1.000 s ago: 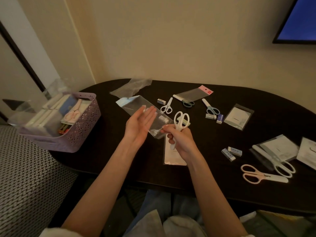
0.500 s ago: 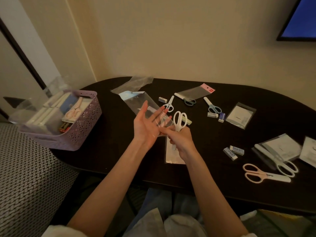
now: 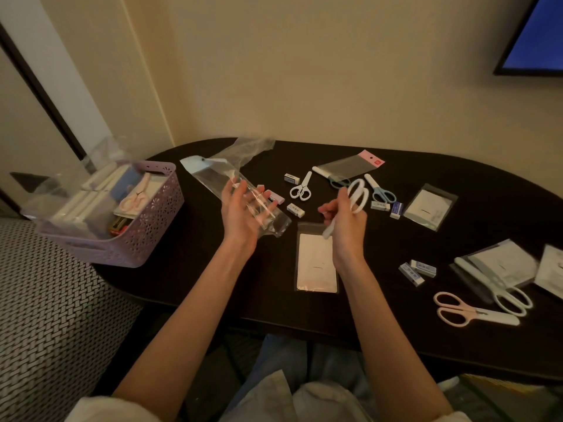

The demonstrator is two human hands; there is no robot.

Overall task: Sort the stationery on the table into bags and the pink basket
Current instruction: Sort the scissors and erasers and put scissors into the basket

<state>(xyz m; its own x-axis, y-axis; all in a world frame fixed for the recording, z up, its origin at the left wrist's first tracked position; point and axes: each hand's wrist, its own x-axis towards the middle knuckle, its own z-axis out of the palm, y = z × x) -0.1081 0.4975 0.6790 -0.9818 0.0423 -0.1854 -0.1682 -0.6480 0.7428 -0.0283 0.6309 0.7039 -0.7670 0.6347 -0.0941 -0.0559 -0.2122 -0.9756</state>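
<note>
While glossy, clear bag (image 3: 213, 181), white scissors (image 3: 357, 195)

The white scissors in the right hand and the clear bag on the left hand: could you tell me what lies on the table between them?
In the head view, a small eraser lies between the clear bag and the white scissors.
</note>
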